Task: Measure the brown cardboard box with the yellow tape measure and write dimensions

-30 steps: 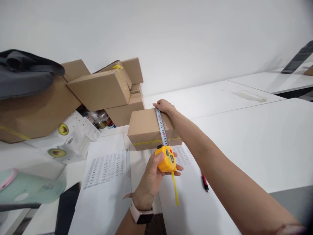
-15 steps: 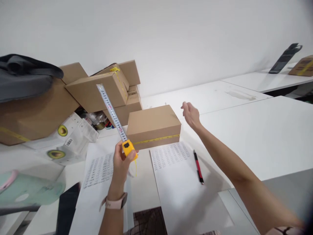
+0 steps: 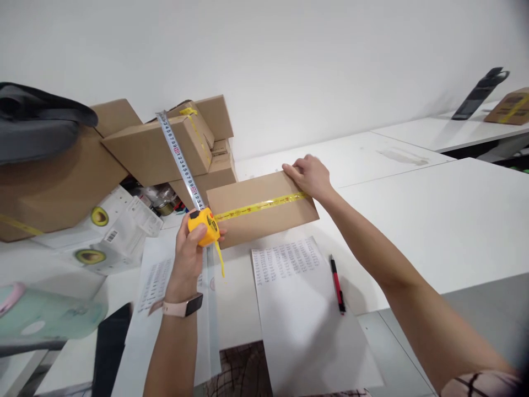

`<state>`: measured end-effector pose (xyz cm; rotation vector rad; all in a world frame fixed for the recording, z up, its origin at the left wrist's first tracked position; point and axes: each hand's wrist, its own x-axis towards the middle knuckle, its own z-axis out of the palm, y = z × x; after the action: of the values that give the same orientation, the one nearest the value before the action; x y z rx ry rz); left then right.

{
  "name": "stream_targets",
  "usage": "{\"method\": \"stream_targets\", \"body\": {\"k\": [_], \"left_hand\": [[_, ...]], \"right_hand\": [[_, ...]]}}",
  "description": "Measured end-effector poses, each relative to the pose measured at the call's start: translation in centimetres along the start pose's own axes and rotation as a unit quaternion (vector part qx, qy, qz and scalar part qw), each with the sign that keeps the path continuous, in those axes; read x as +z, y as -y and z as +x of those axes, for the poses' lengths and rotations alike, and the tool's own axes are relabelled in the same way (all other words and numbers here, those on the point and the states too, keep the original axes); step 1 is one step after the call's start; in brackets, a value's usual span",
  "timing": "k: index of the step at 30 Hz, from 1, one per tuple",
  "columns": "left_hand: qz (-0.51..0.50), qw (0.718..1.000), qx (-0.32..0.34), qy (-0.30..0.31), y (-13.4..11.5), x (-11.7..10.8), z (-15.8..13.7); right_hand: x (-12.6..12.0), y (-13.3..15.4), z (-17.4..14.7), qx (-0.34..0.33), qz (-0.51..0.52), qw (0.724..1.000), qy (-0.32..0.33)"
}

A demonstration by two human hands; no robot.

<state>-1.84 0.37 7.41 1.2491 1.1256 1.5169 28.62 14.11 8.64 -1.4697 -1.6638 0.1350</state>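
My left hand (image 3: 190,242) is closed round a yellow tape measure (image 3: 205,227), whose silver blade (image 3: 180,162) sticks out up and to the left. A yellow strap hangs from its case. Behind the tape measure lies a cardboard box (image 3: 264,223) with yellow printed tape along the face turned towards me. My right hand (image 3: 311,175) grips the box's upper right edge, thumb on top; some fingers are hidden behind it. The left hand's fingers are close to the box's left end; I cannot tell whether they touch it.
Printed sheets (image 3: 297,309) lie in front of the box, with a red and black pen (image 3: 337,284) beside them. Stacked cardboard boxes (image 3: 165,151) and white avocado-print packages (image 3: 111,237) stand at the left. A dark bottle (image 3: 479,94) stands at the far right.
My right hand has come left onto the box and grips it. The box has tipped so its taped face shows more. My left hand, with the tape measure, has moved up and left.
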Motion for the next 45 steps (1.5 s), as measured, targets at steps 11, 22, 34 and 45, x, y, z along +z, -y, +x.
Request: {"method": "stream_targets", "body": {"k": [11,22,34,45], "left_hand": [[-0.107,0.971,-0.133,0.168,4.1,7.4,-7.3],[-0.145,0.952,-0.198,0.181,6.6,9.3,-9.5],[-0.155,0.949,-0.222,0.163,8.1,11.2,-12.2],[-0.222,0.931,-0.231,0.177,9.2,10.6,-12.4]], "right_hand": [[3.2,2.4,1.7,-0.121,-0.109,0.986,0.046],[3.3,2.0,2.2,-0.213,-0.159,0.962,0.067],[3.9,1.3,2.8,-0.231,-0.131,0.962,0.063],[3.3,2.3,2.0,-0.256,-0.212,0.941,0.064]]}}
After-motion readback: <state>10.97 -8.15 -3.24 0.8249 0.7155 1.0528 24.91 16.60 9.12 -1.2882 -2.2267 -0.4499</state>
